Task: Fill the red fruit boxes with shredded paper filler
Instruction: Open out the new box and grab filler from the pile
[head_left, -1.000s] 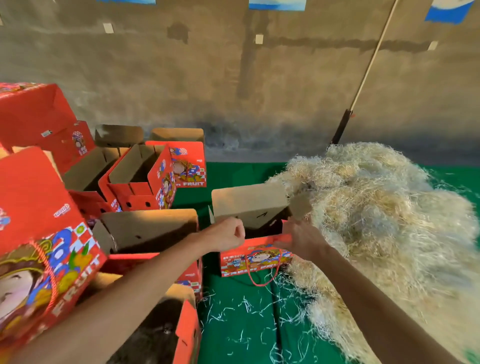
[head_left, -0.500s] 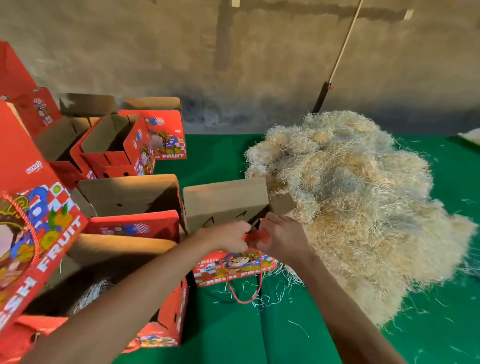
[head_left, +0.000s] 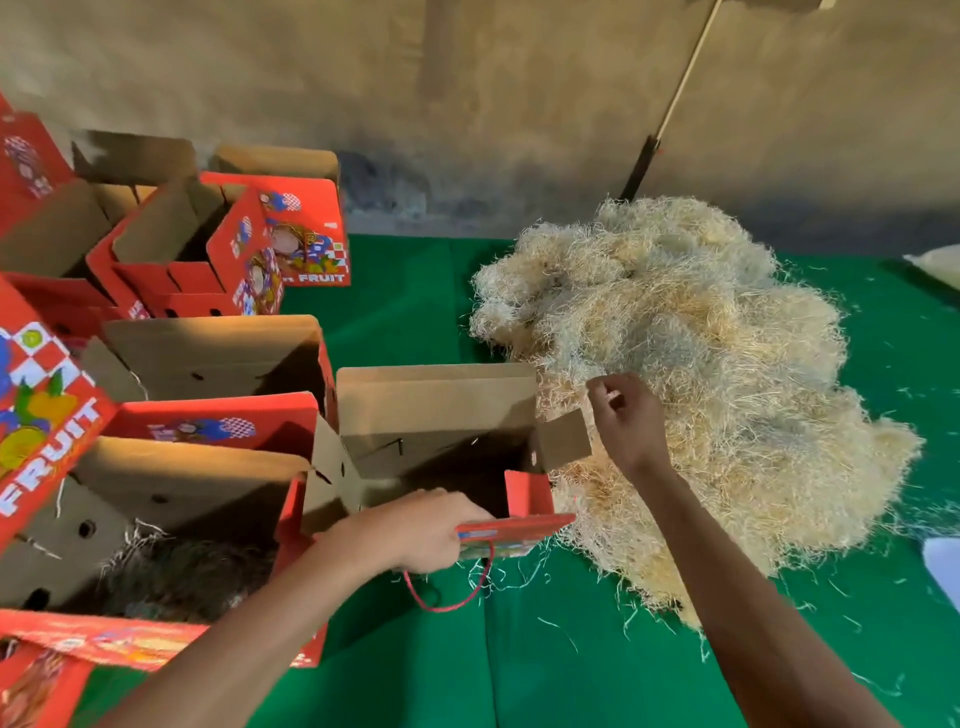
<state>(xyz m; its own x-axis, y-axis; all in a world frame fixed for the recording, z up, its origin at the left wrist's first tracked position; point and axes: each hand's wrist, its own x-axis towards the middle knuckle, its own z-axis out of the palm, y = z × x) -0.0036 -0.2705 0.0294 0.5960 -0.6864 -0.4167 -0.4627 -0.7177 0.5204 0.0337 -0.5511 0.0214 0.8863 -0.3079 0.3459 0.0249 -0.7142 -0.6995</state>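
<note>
A person's left hand (head_left: 415, 535) grips the near red flap of an open red fruit box (head_left: 436, 431) at centre frame, its red cord handle (head_left: 452, 597) hanging below. The right hand (head_left: 626, 421), at about two o'clock from the left, hovers with fingers loosely curled and holding nothing over the pile of shredded paper filler (head_left: 701, 374), which touches the box's right side and spreads toward three o'clock on the green cloth (head_left: 571, 675). At nine o'clock from the left hand, a neighbouring box (head_left: 156, 519) already holds some filler. More open red boxes (head_left: 208, 249) stand toward eleven o'clock, near the wall (head_left: 467, 104).
</note>
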